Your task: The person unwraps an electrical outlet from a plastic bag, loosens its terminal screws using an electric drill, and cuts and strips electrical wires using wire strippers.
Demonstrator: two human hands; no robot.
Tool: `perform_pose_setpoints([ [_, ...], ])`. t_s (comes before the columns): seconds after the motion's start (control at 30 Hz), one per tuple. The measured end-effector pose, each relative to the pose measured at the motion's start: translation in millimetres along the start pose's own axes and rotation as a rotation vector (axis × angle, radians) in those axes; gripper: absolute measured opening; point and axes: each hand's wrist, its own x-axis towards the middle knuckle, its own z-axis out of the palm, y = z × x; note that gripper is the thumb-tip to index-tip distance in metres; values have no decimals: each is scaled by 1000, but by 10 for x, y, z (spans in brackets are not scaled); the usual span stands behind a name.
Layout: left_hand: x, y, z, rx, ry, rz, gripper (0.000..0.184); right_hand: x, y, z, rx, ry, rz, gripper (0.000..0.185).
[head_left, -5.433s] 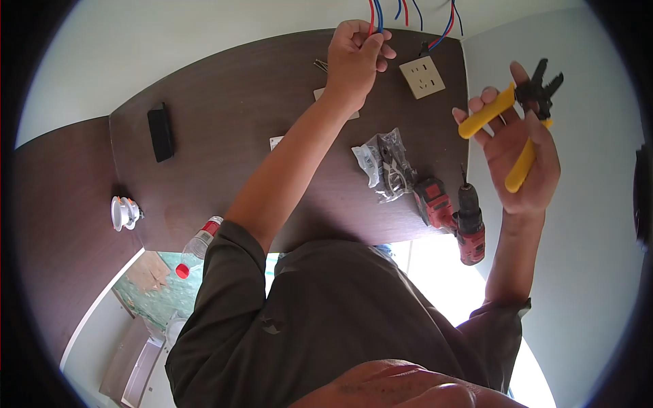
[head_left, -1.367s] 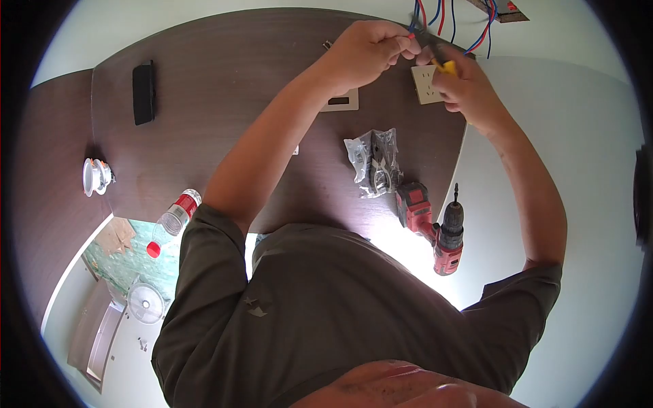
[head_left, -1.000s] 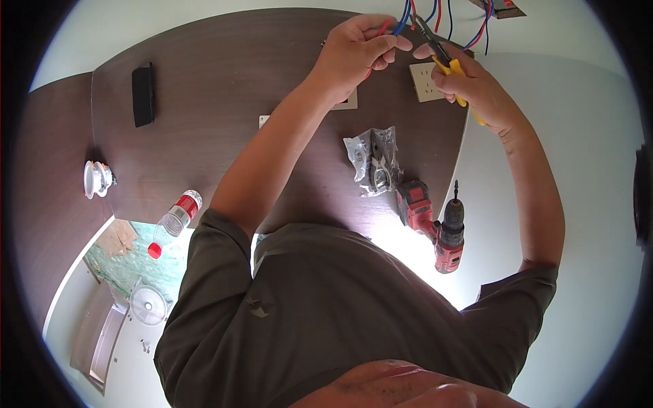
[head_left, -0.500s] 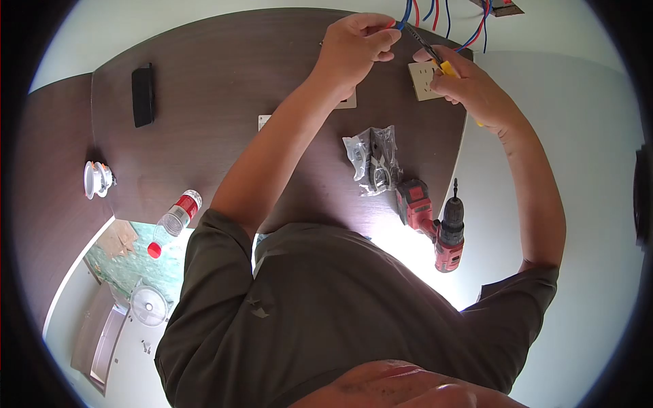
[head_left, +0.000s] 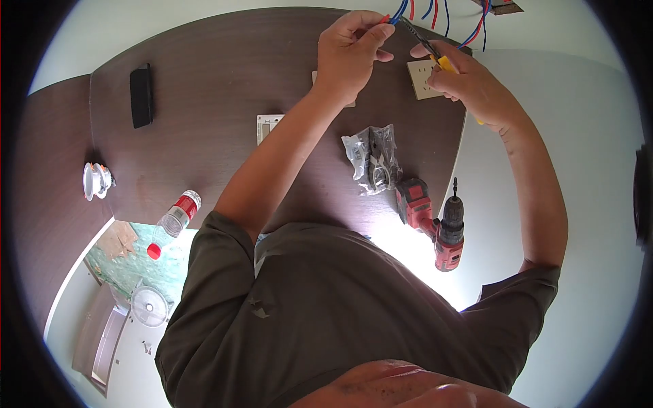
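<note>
My left hand (head_left: pixel 348 58) is closed, pinching blue and red electrical wires (head_left: pixel 397 13) between thumb and fingers at the top of the view. My right hand (head_left: pixel 473 80) grips a pair of pliers (head_left: pixel 446 64) with yellow handles and dark, narrow jaws. The jaws point up and left, their tip close beside the wires; I cannot tell whether they touch. Just below the pliers, a beige socket plate (head_left: pixel 422 81) lies on the dark wooden tabletop (head_left: pixel 204 88). Another plate (head_left: pixel 269 125) is partly covered by my left forearm.
More blue and red wires (head_left: pixel 435 13) hang beside a wall box (head_left: pixel 505 7). On the tabletop are a red cordless drill (head_left: pixel 425 217), a plastic-wrapped tool (head_left: pixel 374 160), a bottle (head_left: pixel 175 221), a black case (head_left: pixel 141 95) and white round fittings (head_left: pixel 97 181). A pale wall stands right.
My left hand has shifted slightly left and up, with the wires still in its fingers. The pliers and my right hand have barely moved.
</note>
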Motion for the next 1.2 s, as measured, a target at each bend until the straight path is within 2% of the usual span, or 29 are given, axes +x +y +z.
perform_pose_setpoints([
  [0.1,-13,-51,10,-19,73,120,13,14,-28,18,-9,17,-1,50],
  [0.17,14,-89,-22,130,92,335,11,15,-44,25,-6,25,-6,48],
  [0.27,28,-72,-42,170,44,373,10,-9,-95,50,-57,30,-62,52],
  [0.5,55,-35,-19,314,48,496,10,77,-156,55,56,-7,11,56],
  [0.57,81,43,-43,618,74,702,17,107,-176,69,104,5,-1,56],
  [0.6,55,75,-15,618,73,700,17,124,-190,66,158,-16,20,56],
  [0.67,-12,129,43,276,34,321,18,154,-211,71,212,-36,38,55],
  [0.7,-9,128,30,277,35,320,18,165,-217,80,184,-19,31,54],
  [0.77,11,123,-7,406,12,490,16,188,-219,72,156,-2,26,53],
  [0.9,53,77,-58,481,56,529,14,222,-235,38,146,-54,48,53],
  [0.97,96,59,-117,613,1,610,13,228,-247,51,140,-67,37,53],
  [1.0,74,92,-95,614,2,608,13,224,-262,74,137,-44,43,52],
  [1.07,24,160,-25,411,23,416,14,234,-263,80,136,-21,50,52],
  [1.2,51,132,-87,573,49,508,15,266,-224,104,119,-20,40,47],
])
